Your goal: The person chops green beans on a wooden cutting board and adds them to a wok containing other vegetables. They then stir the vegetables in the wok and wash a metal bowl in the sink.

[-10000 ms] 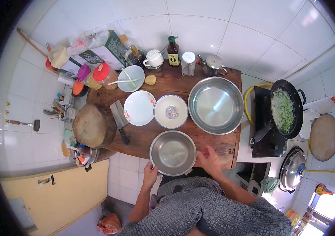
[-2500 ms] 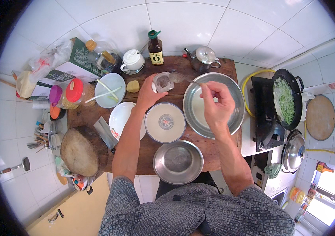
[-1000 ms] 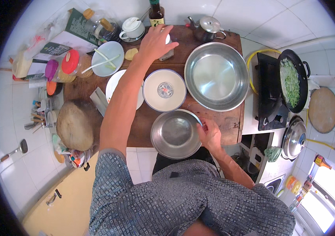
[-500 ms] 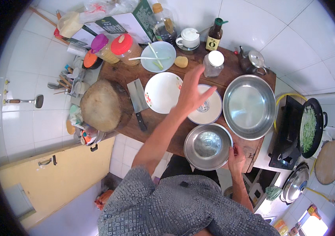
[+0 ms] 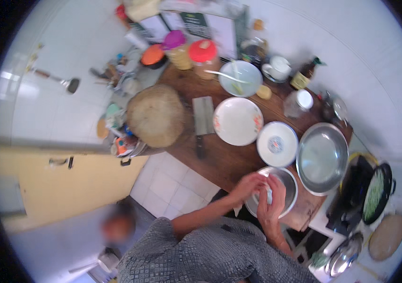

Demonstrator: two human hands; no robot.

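Left hand (image 5: pixel 249 187) and right hand (image 5: pixel 275 198) are held over small steel bowl (image 5: pixel 290 189)
Their grip is blurred; whether anything is pinched cannot be told.

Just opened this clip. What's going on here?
A person has both bare hands, the left hand and the right hand, close together over a small metal bowl at the near edge of a wooden table. A small pale thing shows between them, too blurred to identify. The cleaver lies on the table between the chopping block and a flower-patterned dish. Off to the right, a black wok holds shredded green food.
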